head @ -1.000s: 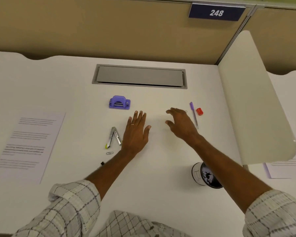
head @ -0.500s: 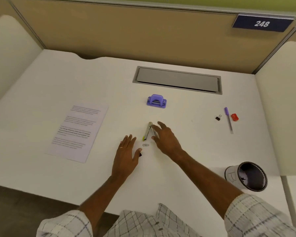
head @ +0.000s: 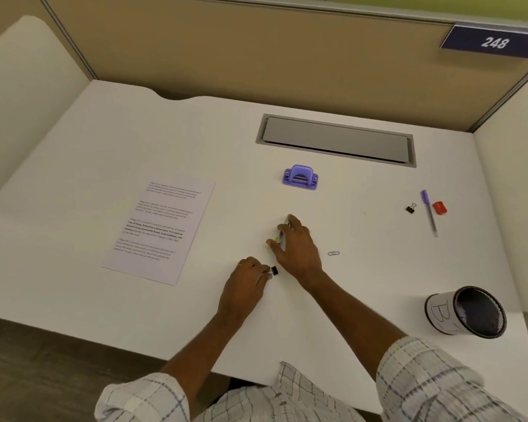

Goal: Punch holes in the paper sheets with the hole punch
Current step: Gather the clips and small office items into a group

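A purple hole punch (head: 300, 177) stands on the white desk (head: 73, 166), beyond both hands. A printed paper sheet (head: 160, 229) lies flat to the left. My right hand (head: 296, 245) curls over a small metal staple remover (head: 282, 231) with a yellow tip, fingers closing on it. My left hand (head: 247, 278) pinches a small black binder clip (head: 274, 271) against the desk, just below the right hand.
A paper clip (head: 333, 253) lies right of my right hand. Further right are a black binder clip (head: 411, 208), a purple pen (head: 429, 212) and a red eraser (head: 440, 207). A mesh cup (head: 467, 312) stands near the right front edge. A grey cable hatch (head: 336, 140) sits behind.
The view swung left. My right hand came down over the staple remover and closed on it. My left hand closed its fingers on the small black clip. The paper clip now lies to the right.
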Tool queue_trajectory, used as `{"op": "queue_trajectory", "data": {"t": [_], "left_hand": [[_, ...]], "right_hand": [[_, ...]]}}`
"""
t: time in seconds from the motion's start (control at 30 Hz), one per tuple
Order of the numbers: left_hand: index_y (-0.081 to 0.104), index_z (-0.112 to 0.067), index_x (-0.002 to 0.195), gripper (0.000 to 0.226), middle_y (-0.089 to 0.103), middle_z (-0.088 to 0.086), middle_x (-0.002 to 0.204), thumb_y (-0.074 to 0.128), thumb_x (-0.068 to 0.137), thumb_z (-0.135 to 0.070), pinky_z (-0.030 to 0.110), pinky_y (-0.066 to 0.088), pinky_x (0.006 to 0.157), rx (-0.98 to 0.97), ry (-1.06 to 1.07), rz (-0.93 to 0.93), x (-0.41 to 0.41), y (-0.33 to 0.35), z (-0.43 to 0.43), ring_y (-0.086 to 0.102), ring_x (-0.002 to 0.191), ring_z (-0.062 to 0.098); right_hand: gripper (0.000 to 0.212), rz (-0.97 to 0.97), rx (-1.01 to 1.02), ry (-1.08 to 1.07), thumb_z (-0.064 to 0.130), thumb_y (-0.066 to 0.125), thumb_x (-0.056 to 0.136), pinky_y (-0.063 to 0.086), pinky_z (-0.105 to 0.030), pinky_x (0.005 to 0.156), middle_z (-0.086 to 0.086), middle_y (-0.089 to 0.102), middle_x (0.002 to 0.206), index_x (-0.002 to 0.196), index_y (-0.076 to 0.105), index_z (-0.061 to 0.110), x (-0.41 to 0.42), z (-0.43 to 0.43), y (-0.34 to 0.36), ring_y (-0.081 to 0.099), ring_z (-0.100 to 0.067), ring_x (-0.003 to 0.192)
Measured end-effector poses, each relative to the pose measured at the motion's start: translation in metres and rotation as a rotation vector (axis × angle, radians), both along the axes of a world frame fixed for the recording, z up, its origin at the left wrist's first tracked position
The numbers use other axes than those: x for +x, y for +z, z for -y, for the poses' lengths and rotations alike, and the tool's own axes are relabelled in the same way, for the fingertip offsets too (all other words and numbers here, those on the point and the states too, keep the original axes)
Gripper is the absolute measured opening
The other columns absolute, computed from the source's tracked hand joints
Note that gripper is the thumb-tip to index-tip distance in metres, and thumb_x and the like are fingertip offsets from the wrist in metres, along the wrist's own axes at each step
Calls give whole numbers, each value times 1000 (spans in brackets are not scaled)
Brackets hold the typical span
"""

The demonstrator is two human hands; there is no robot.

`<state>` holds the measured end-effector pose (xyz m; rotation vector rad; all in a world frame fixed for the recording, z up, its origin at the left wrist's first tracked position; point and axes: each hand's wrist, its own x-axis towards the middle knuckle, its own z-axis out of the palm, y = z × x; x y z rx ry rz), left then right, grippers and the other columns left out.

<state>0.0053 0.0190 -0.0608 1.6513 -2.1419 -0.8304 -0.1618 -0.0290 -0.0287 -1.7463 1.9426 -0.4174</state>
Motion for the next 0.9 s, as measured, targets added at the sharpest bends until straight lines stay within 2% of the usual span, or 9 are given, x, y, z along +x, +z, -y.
{"op": "queue_trajectory", "data": {"t": [0.07, 0.13, 0.23, 0.4, 0.63, 0.7, 0.77, 0.83, 0.9], "left_hand": [[77, -8, 108, 18, 71, 9, 103, 64, 99, -18, 25, 50, 88, -9, -3, 5, 1, -2, 5, 66, 96, 24], [77, -9, 101, 13, 71, 8, 99, 67, 97, -16, 28, 55, 85, -40, -20, 7, 2, -4, 8, 67, 92, 22], [74, -12, 103, 12, 70, 2, 101, 65, 98, -19, 18, 46, 84, -25, -12, -22, 3, 2, 12, 63, 94, 15], [71, -14, 103, 9, 66, -11, 95, 64, 98, -15, 13, 46, 80, 59, 123, -178, -5, 14, 29, 61, 85, 7], [74, -14, 106, 11, 74, -2, 92, 71, 95, -14, 30, 61, 81, 139, 177, -388, -51, 20, 57, 71, 84, 15], [74, -14, 107, 14, 71, -5, 87, 72, 94, -15, 24, 60, 77, 160, 174, -423, -74, 24, 65, 70, 80, 15], [74, -13, 107, 14, 70, -4, 85, 72, 93, -14, 12, 52, 73, 160, 154, -426, -99, 28, 73, 67, 79, 14], [74, -12, 106, 13, 73, 0, 87, 71, 93, -12, 3, 45, 67, 178, 140, -410, -126, 31, 81, 67, 78, 13], [75, -11, 103, 12, 76, 5, 91, 70, 93, -9, 2, 45, 65, 187, 128, -402, -152, 33, 90, 68, 79, 13]], "right_hand": [[51, 12, 5, -4, 43, 65, 93, 49, -40, 100, -7, 33, 160, 134, 57, 14, 1, 0, -1, 43, -27, 137], [45, 12, -6, -2, 33, 67, 93, 47, -37, 103, -6, 34, 159, 132, 58, 13, -1, 0, -3, 44, -28, 137], [39, 27, -22, -17, 19, 66, 90, 43, -34, 106, -5, 36, 158, 129, 60, 11, -3, -2, -4, 45, -27, 137], [37, 113, -70, -96, 16, 68, 85, 40, -29, 106, -3, 43, 154, 122, 64, 12, -16, -8, 2, 49, -23, 134], [32, 165, -180, -295, 10, 70, 81, 41, -23, 97, -5, 51, 145, 113, 67, 11, -67, -16, 27, 57, -22, 124], [33, 143, -147, -360, 6, 68, 81, 35, -19, 95, -7, 50, 146, 113, 67, 8, -93, -16, 31, 56, -23, 127], [32, 117, -117, -428, 4, 68, 81, 34, -20, 95, -9, 47, 147, 113, 67, 7, -120, -16, 34, 54, -25, 128], [33, 102, -101, -490, 2, 67, 80, 37, -25, 98, -10, 46, 148, 113, 66, 6, -149, -17, 33, 54, -27, 129], [36, 98, -88, -540, 1, 65, 78, 41, -33, 105, -10, 46, 148, 113, 65, 7, -176, -19, 30, 53, -30, 130]]}}
